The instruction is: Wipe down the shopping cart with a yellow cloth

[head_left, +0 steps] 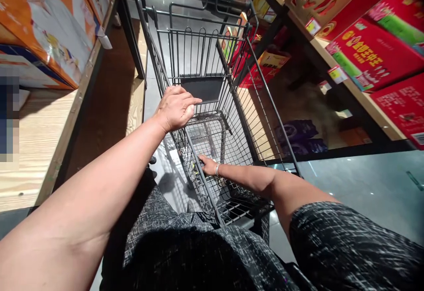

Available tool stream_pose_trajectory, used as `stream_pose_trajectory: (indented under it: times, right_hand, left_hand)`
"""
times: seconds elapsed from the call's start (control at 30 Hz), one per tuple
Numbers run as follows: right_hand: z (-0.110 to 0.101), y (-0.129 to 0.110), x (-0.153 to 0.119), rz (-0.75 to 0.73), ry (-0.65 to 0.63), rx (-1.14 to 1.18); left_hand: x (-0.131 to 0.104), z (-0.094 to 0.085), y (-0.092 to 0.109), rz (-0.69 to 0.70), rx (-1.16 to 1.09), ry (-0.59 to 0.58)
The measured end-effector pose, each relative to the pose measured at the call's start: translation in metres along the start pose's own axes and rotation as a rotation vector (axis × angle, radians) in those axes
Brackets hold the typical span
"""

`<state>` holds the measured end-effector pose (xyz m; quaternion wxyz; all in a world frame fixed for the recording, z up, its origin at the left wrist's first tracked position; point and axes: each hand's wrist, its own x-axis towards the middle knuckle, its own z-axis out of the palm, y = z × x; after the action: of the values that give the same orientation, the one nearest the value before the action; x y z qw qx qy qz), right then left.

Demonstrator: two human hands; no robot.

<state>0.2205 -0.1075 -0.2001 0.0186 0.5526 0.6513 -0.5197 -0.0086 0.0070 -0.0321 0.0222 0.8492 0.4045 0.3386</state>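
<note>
A black wire shopping cart (pixel 202 61) stands in front of me, its handlebar at the far end. My left hand (pixel 177 107) is closed around the cart's left top rail, with the index finger pointing out to the right. My right hand (pixel 208 165), with a bracelet at the wrist, reaches down inside the basket near its left wire wall. Its fingers are around a small dark item with a bit of yellow-green, too small and partly hidden to name.
At the left is a wooden shelf (pixel 43 127) with orange boxes (pixel 49 26). A right-hand shelf (pixel 357 88) holds red boxes (pixel 367 52), with purple packages (pixel 298 136) below it. Grey floor (pixel 351 185) shows at the right.
</note>
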Motion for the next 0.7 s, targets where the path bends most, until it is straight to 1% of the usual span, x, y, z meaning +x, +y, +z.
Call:
stream_pose_trajectory:
  times: [0.03,0.1,0.13,0.2,0.27,0.3,0.37,0.47,0.53,0.6,0.67,0.7]
  right_hand:
    - [-0.006,0.010,0.001,0.006,-0.001,-0.050]
    - [-0.026,0.029,-0.004,0.006,-0.014,-0.206]
    - [-0.039,0.037,-0.008,0.005,-0.031,-0.329]
    - [-0.069,0.050,-0.019,0.043,-0.090,-0.683]
    - [-0.097,0.056,-0.030,0.120,-0.145,-0.997]
    - [-0.109,0.056,-0.035,0.153,-0.153,-1.082]
    - [-0.127,0.048,-0.043,0.170,-0.132,-1.177]
    - [-0.146,0.020,-0.055,0.197,-0.050,-1.291]
    - [-0.162,-0.003,-0.069,0.260,0.046,-1.338]
    - [-0.179,-0.023,-0.089,0.289,0.168,-1.359]
    - [-0.192,-0.032,-0.109,0.280,0.279,-1.359]
    - [-0.195,-0.033,-0.116,0.280,0.313,-1.346]
  left_hand:
    - [0.000,0.000,0.000,-0.001,-0.002,0.000]
    - [0.000,0.001,-0.001,-0.003,-0.007,-0.003]
    - [0.001,0.001,-0.002,-0.004,-0.011,-0.004]
    - [0.002,0.002,-0.003,-0.009,-0.019,-0.004]
    - [0.004,0.003,-0.005,-0.016,-0.029,0.001]
    - [0.005,0.004,-0.007,-0.018,-0.035,0.002]
    - [0.009,0.005,-0.011,-0.023,-0.051,-0.002]
    - [0.016,0.008,-0.018,-0.038,-0.062,-0.026]
    - [0.021,0.008,-0.023,-0.049,-0.049,-0.041]
    - [0.026,0.008,-0.028,-0.053,-0.034,-0.053]
    - [0.029,0.007,-0.032,-0.049,-0.028,-0.060]
    - [0.030,0.006,-0.034,-0.043,-0.029,-0.059]
